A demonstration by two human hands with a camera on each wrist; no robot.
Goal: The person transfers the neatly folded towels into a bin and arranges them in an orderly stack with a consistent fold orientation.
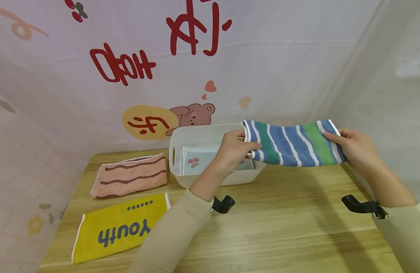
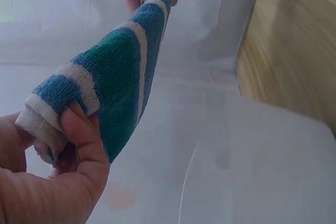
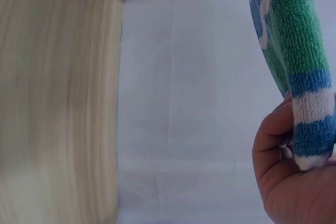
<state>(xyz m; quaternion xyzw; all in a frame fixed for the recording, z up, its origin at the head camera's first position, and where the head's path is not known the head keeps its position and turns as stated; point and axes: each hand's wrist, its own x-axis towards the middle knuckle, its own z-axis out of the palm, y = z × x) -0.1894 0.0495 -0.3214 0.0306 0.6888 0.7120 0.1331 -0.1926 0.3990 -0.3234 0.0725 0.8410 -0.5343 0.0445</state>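
Observation:
A folded towel (image 1: 291, 144) with blue, green and white stripes is stretched between both hands above the table. At its left end my left hand (image 1: 232, 149) pinches the layers, thumb on top, as the left wrist view also shows. My right hand (image 1: 358, 151) grips the opposite end, with the thumb lying over the striped face. Behind the left hand stands a white plastic basket (image 1: 182, 181). Inside it lies a pale blue folded towel (image 1: 192, 153) with a cherry pattern, partly hidden by the left hand.
On the wooden table (image 1: 281, 227), a pink towel (image 1: 131, 176) with wavy brown stripes lies left of the basket. Nearer is a yellow towel (image 1: 117, 223) lettered "Youth", overlapped by the left sleeve. A white printed curtain (image 1: 281, 68) hangs behind the table.

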